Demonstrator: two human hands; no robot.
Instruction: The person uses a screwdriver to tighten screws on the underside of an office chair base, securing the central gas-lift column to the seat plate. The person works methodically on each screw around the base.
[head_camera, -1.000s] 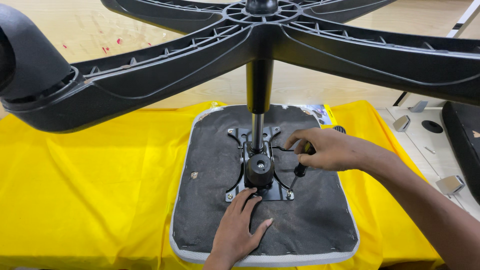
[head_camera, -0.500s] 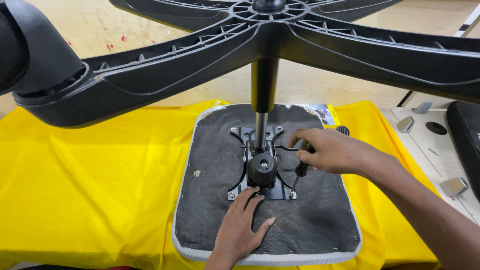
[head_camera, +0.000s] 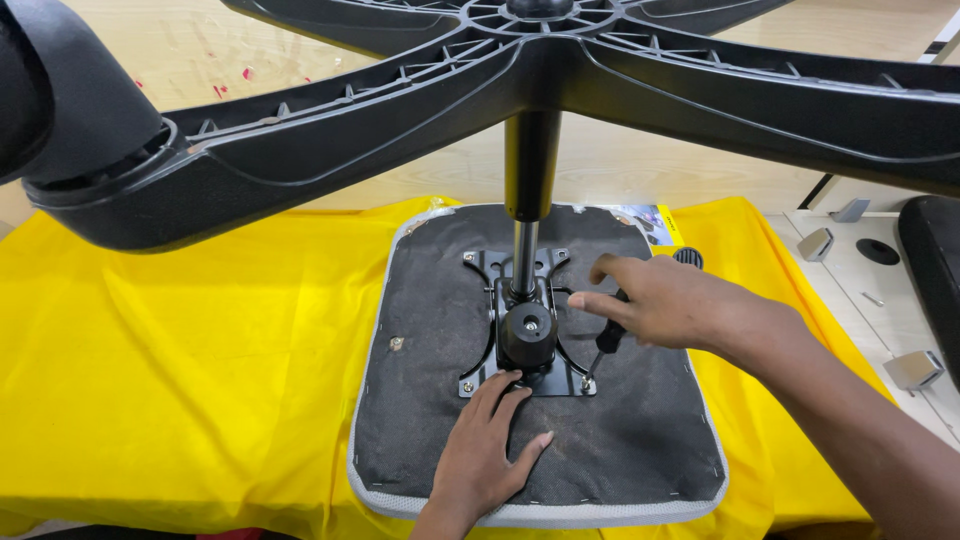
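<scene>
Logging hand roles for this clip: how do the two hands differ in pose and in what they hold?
The left hand lies flat and open, fingers spread on the seat pad below the mounting plate. The right hand is curled around a screwdriver, tip at the plate's corner screw. Both rest on the upturned seat.

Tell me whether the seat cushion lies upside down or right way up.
Upside down: the seat cushion shows its dark fabric underside, with the black mounting plate screwed on and the star base pointing up.

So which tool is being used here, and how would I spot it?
Find the yellow cloth and the upturned grey seat cushion lying on it. On the black metal plate at its centre, the right hand holds a black-handled screwdriver, tip at the plate's near right corner screw.
</scene>
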